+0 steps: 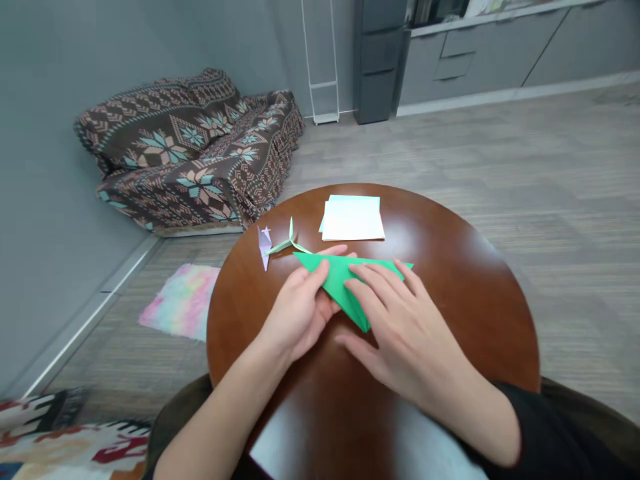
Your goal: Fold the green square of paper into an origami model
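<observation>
A green sheet of origami paper [337,280], folded into a triangle with its point toward me, is held above the round table. My left hand [305,303] grips its left part, thumb on top and fingers underneath. My right hand [400,320] lies over the right part with fingers spread on the paper, its thumb apart from it below. Just beyond the left hand lie a light-green folded paper piece [285,244] with thin arms and a small purple folded paper piece [265,248].
A stack of white and pale-blue paper sheets [353,220] lies at the far side of the brown round table [480,293]. Past it are a sofa with a patterned cover [200,153], a pastel fluffy mat [183,300] and grey cabinets [475,57].
</observation>
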`<action>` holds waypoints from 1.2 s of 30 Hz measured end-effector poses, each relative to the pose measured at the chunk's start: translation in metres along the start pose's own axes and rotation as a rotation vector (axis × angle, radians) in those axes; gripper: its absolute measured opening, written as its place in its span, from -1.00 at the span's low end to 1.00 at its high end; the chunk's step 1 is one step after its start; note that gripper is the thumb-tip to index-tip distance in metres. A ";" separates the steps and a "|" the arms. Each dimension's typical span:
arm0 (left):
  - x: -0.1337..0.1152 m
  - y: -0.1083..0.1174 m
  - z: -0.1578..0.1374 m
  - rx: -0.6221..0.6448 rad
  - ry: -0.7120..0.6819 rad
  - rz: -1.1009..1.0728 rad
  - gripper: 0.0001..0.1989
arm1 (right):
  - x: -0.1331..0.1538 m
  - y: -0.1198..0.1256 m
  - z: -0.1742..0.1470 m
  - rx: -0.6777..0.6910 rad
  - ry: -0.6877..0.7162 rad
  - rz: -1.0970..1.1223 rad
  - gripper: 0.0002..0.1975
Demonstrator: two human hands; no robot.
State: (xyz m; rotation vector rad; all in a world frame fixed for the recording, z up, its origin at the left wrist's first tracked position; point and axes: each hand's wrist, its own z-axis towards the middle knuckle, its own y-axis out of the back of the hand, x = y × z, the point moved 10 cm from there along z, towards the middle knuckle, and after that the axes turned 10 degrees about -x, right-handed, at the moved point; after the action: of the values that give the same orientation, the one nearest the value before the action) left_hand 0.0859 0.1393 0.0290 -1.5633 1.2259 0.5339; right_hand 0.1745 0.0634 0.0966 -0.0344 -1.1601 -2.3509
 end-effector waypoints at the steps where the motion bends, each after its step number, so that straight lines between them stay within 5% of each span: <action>1: 0.000 0.002 0.001 -0.019 0.014 -0.028 -0.70 | 0.005 -0.005 -0.002 0.016 0.012 -0.021 -0.56; 6: 0.005 0.006 0.007 -0.063 0.083 -0.107 -0.68 | 0.005 0.000 -0.008 -0.092 0.102 -0.033 -0.69; 15: 0.011 0.001 0.001 -0.003 0.171 -0.168 -0.54 | -0.003 0.006 -0.012 -0.108 0.112 0.076 -0.66; 24: 0.012 -0.016 -0.013 0.156 0.149 -0.020 -0.25 | -0.021 0.008 -0.015 -0.188 -0.116 0.213 -0.71; 36: 0.007 -0.008 -0.006 0.096 0.064 0.109 -0.56 | -0.003 0.025 -0.012 -0.302 -0.008 0.048 -0.77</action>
State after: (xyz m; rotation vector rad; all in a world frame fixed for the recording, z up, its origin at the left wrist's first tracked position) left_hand 0.0944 0.1306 0.0285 -1.4484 1.3718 0.4906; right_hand 0.1909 0.0432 0.1062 -0.1739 -0.7895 -2.4634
